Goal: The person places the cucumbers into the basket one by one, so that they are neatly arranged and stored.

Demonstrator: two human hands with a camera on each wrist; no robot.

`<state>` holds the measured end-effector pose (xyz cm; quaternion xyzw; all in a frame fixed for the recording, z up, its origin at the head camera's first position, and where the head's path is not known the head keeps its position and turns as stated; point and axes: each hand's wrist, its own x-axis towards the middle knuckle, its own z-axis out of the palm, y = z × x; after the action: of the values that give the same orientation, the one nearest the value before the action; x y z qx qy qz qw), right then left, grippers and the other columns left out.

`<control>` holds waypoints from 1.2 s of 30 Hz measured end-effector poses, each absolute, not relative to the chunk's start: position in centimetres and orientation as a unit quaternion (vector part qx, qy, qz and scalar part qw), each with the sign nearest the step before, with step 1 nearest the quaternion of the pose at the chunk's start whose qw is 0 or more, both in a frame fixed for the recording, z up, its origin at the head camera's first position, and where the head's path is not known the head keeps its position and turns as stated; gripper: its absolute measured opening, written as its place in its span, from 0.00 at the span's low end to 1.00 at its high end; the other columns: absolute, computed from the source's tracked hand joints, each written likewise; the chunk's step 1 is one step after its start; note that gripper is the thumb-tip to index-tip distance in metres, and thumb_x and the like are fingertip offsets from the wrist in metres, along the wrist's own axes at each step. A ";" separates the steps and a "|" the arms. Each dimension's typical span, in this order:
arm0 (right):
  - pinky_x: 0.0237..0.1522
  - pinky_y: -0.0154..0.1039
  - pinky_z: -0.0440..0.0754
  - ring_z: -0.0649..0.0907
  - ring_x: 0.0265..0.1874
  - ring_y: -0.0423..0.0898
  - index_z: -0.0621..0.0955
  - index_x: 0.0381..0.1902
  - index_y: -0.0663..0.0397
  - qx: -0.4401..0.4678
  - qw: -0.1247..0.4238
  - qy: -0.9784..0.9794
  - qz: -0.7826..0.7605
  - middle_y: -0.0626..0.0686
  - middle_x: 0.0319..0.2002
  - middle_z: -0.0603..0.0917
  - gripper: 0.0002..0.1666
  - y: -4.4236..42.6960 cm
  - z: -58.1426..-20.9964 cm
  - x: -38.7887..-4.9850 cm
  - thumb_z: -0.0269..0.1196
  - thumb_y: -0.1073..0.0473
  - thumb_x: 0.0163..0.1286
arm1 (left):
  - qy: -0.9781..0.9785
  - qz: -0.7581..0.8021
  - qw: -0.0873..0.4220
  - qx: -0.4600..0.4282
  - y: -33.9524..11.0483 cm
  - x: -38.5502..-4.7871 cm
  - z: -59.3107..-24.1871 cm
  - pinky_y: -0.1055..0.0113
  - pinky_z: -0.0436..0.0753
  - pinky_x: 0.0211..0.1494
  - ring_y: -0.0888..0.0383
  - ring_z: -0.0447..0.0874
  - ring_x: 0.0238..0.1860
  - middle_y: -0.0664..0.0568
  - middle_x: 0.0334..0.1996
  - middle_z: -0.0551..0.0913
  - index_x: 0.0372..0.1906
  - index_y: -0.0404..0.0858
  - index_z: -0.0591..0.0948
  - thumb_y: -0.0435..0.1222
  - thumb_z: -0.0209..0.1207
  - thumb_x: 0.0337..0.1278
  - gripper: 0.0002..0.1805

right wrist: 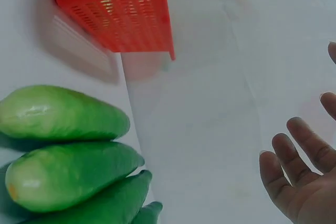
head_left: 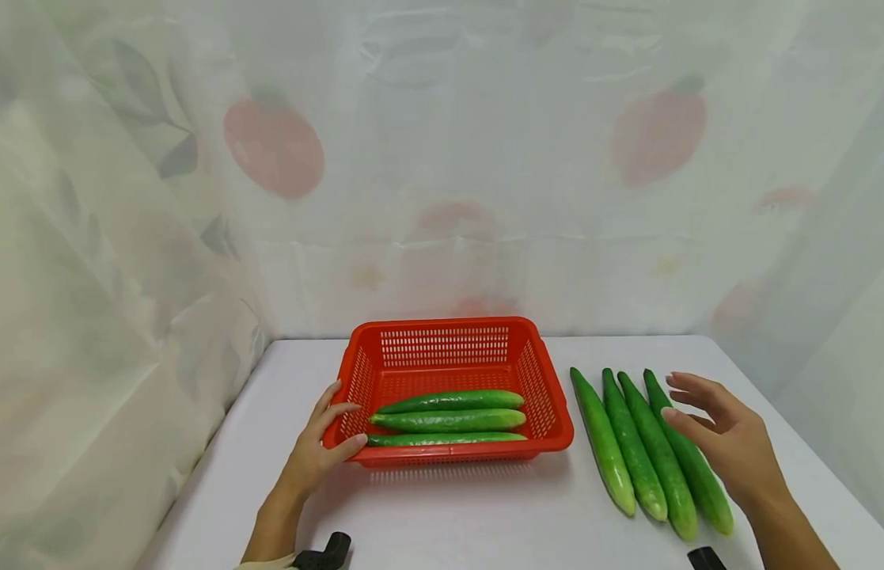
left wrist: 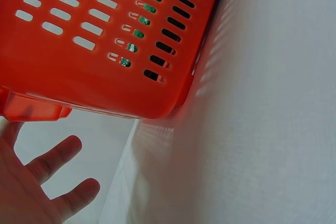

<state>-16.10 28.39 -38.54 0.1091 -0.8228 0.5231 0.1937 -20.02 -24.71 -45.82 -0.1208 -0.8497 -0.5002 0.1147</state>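
A red plastic basket point(head_left: 456, 453) with slotted walls stands on the white table, and several green cucumbers point(head_left: 449, 420) lie crosswise in it. My left hand point(head_left: 315, 451) rests at the basket's front left corner, its thumb and index finger over the rim. In the left wrist view, fingers point(left wrist: 58, 158) of that hand are spread and straight beside the basket wall. My right hand point(head_left: 730, 435) hovers by the rightmost of several cucumbers point(head_left: 644, 467) lying side by side right of the basket. Its fingers are slightly bent and hold nothing.
The white table point(head_left: 442, 514) ends at a back edge just behind the basket. Pale plastic sheeting point(head_left: 442, 261) with printed fruit hangs behind it and at both sides. Dark camera mounts point(head_left: 328, 552) show at the wrists.
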 end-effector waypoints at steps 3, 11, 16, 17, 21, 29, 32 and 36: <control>0.46 0.23 0.73 0.76 0.53 0.35 0.71 0.66 0.57 0.093 0.190 -0.822 0.528 0.40 0.57 0.77 0.30 29.0 -39.0 -15.7 0.62 0.69 0.67 | -0.848 -0.504 0.114 -0.121 -24.6 -20.0 -45.8 0.47 0.72 0.55 0.42 0.53 0.69 0.52 0.74 0.51 0.56 0.38 0.78 0.41 0.65 0.54 0.24; 0.44 0.21 0.72 0.76 0.51 0.32 0.72 0.66 0.57 0.062 0.186 -0.793 0.577 0.38 0.54 0.79 0.30 30.6 -40.5 -15.3 0.62 0.70 0.66 | -0.846 -0.506 0.113 -0.122 -24.5 -19.9 -45.6 0.47 0.72 0.55 0.41 0.53 0.69 0.49 0.74 0.51 0.56 0.39 0.78 0.37 0.65 0.53 0.23; 0.43 0.20 0.72 0.77 0.50 0.30 0.72 0.66 0.55 0.021 0.196 -0.816 0.543 0.34 0.52 0.78 0.30 31.2 -41.4 -15.0 0.64 0.66 0.67 | -0.845 -0.509 0.113 -0.121 -24.6 -20.0 -45.7 0.46 0.71 0.55 0.41 0.53 0.70 0.50 0.74 0.50 0.56 0.39 0.78 0.37 0.65 0.53 0.23; 0.43 0.20 0.72 0.77 0.49 0.30 0.72 0.66 0.55 0.014 0.199 -0.818 0.539 0.34 0.52 0.79 0.29 31.3 -41.6 -14.9 0.64 0.65 0.67 | -0.845 -0.509 0.114 -0.120 -24.6 -20.0 -45.7 0.45 0.71 0.56 0.41 0.53 0.70 0.50 0.74 0.51 0.56 0.39 0.78 0.36 0.65 0.53 0.23; 0.42 0.20 0.73 0.77 0.49 0.29 0.73 0.65 0.55 -0.002 0.208 -0.823 0.528 0.33 0.51 0.79 0.29 31.6 -42.4 -15.0 0.65 0.65 0.66 | -0.845 -0.508 0.114 -0.119 -24.7 -20.2 -45.9 0.44 0.70 0.56 0.41 0.53 0.69 0.49 0.74 0.51 0.56 0.40 0.78 0.36 0.65 0.53 0.23; 0.40 0.18 0.70 0.74 0.47 0.24 0.71 0.67 0.50 -0.040 0.188 -0.840 0.508 0.29 0.51 0.75 0.32 32.4 -44.7 -14.9 0.66 0.58 0.66 | -0.844 -0.512 0.110 -0.119 -24.6 -20.1 -45.7 0.46 0.72 0.55 0.41 0.53 0.69 0.51 0.74 0.50 0.56 0.39 0.78 0.38 0.65 0.53 0.23; 0.39 0.18 0.68 0.72 0.46 0.23 0.70 0.68 0.47 -0.057 0.171 -0.848 0.498 0.26 0.50 0.74 0.33 32.8 -45.6 -14.9 0.66 0.54 0.67 | -0.845 -0.508 0.113 -0.120 -24.7 -20.1 -45.8 0.44 0.71 0.56 0.42 0.52 0.70 0.51 0.74 0.51 0.56 0.39 0.78 0.38 0.65 0.54 0.23; 0.38 0.18 0.69 0.71 0.46 0.23 0.70 0.68 0.49 -0.060 0.157 -0.851 0.497 0.25 0.49 0.73 0.33 33.3 -46.7 -14.8 0.65 0.53 0.67 | -0.846 -0.507 0.115 -0.122 -24.7 -20.1 -45.9 0.41 0.68 0.57 0.42 0.52 0.70 0.51 0.74 0.51 0.56 0.38 0.78 0.38 0.65 0.54 0.23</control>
<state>-14.80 33.33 -46.71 -0.0604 -0.8513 0.4969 0.1573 -20.09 -24.74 -45.86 -0.1224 -0.8456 -0.5066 0.1154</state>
